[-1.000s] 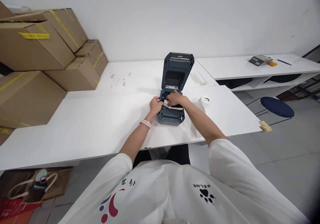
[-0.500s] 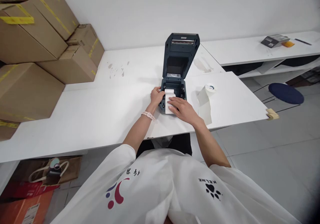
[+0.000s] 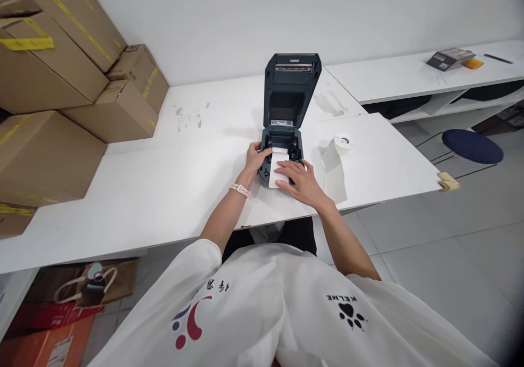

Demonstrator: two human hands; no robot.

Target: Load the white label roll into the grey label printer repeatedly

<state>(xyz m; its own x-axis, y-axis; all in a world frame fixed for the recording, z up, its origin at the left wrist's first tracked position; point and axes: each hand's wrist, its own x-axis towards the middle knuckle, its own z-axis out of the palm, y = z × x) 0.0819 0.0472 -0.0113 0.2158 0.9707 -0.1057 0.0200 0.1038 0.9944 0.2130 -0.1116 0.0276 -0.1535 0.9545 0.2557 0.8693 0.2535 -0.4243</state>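
Note:
A dark label printer [image 3: 291,91] stands on the white table with its lid tilted up and back. Inside its base, a white label strip [image 3: 279,178] comes forward from the roll and lies over the front edge. My left hand [image 3: 254,159] is closed around the printer's left wall, its thumb reaching inward to the strip's edge. Across the strip's right part lies my right hand [image 3: 301,181], fingers stretched out and slightly spread, one near the printer's right edge. That hand hides part of the strip and the base.
To the printer's right lies a label roll [image 3: 342,142] with an unrolled backing strip [image 3: 335,173]. Cardboard boxes [image 3: 45,154] are stacked at the left. A small black box [image 3: 448,58] sits on the far right shelf, near a blue stool [image 3: 472,146]. A corner guard [image 3: 448,182] covers the table's corner.
The roll inside the printer sits lower between the holders, and its strip lies flatter. My right hand's fingers have shifted slightly, one now toward the right edge. My left hand stays at the left wall.

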